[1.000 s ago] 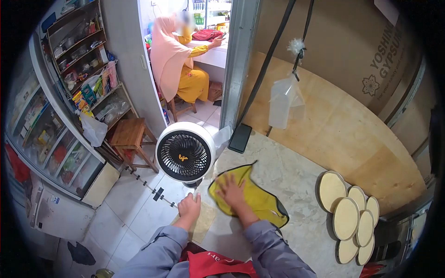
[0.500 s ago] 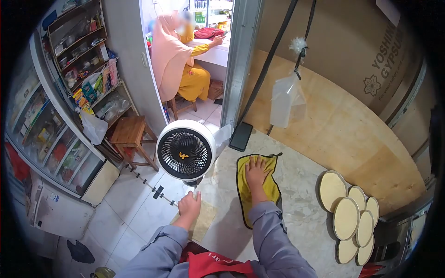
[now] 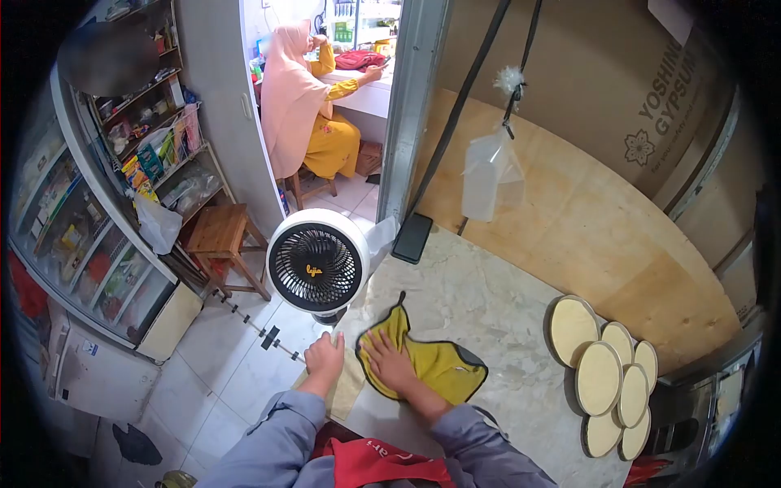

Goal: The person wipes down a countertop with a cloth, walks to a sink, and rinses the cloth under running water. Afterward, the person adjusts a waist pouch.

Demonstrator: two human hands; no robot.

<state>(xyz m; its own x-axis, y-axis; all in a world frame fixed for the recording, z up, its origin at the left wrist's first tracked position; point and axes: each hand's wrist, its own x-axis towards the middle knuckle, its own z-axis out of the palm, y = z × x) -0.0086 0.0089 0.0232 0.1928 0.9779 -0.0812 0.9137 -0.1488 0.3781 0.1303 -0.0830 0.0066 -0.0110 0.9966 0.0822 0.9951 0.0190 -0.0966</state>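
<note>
A yellow cloth with dark edging (image 3: 443,363) lies on the marbled tabletop (image 3: 455,268). My right hand (image 3: 389,363) rests flat on the cloth's left part, fingers spread. At the table's left edge, below the fan, is my left hand (image 3: 325,358), its fingers curled and the thumb up; whether it grips anything is hidden. A white fan with a black grille (image 3: 315,268) stands just beyond my left hand. Near the far corner of the table lies a black phone (image 3: 412,238).
Several round pale discs (image 3: 598,378) lie at the table's right. A plastic bag (image 3: 494,175) hangs above the back edge. A wooden stool (image 3: 224,236), shelves and a glass cabinet (image 3: 89,244) stand left. Beyond the doorway sits a person (image 3: 305,122).
My right hand has swept the yellow cloth leftward, toward my left hand, and the cloth has changed shape. My left hand stays by the table edge. The view has shifted slightly.
</note>
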